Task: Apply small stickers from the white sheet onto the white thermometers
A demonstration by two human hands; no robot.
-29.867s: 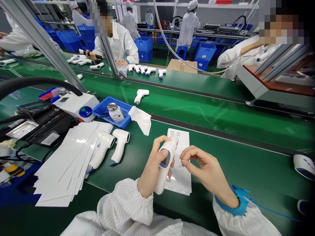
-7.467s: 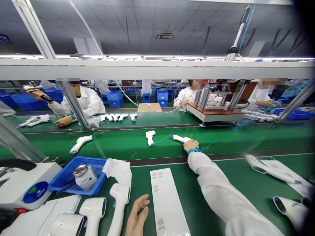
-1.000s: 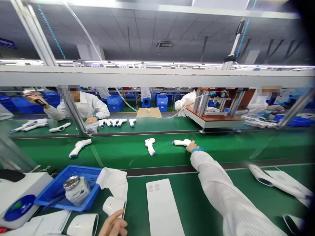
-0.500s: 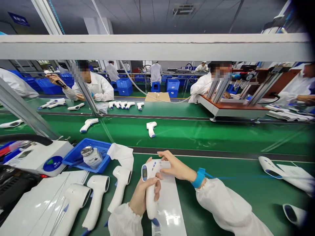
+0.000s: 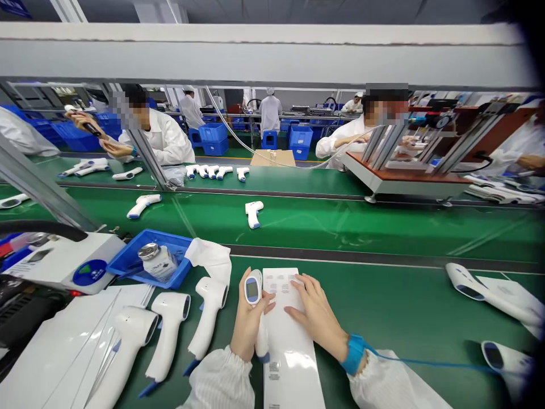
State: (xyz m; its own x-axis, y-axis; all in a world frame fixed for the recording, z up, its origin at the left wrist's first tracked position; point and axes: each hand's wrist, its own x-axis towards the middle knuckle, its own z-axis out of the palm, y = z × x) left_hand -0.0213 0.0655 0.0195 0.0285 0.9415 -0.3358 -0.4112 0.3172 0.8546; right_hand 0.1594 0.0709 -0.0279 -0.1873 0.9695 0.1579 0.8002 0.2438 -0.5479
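Observation:
My left hand (image 5: pixel 247 324) is wrapped round the grip of a white forehead thermometer (image 5: pixel 254 291), held upright with its small screen facing me. My right hand (image 5: pixel 317 318) lies flat with fingers stretched out on a long white label sheet (image 5: pixel 289 352) that rests on the green bench in front of me. A blue wrist strap (image 5: pixel 351 353) with a cord sits on my right wrist. Three more white thermometers (image 5: pixel 208 318) lie in a row just left of my left hand.
A blue tray (image 5: pixel 128 264) with a metal-capped bottle (image 5: pixel 158 261) and a white cloth (image 5: pixel 210 258) stands at left, beside a white device (image 5: pixel 63 264) and stacked white sheets (image 5: pixel 55 363). Thermometers (image 5: pixel 252 213) lie on the conveyor belt. Co-workers sit opposite. More thermometers (image 5: pixel 468 281) lie right.
My right hand has let go of the thermometer's head and dropped flat onto the label sheet. My left hand has lowered the thermometer towards the bench, and my view has tilted down.

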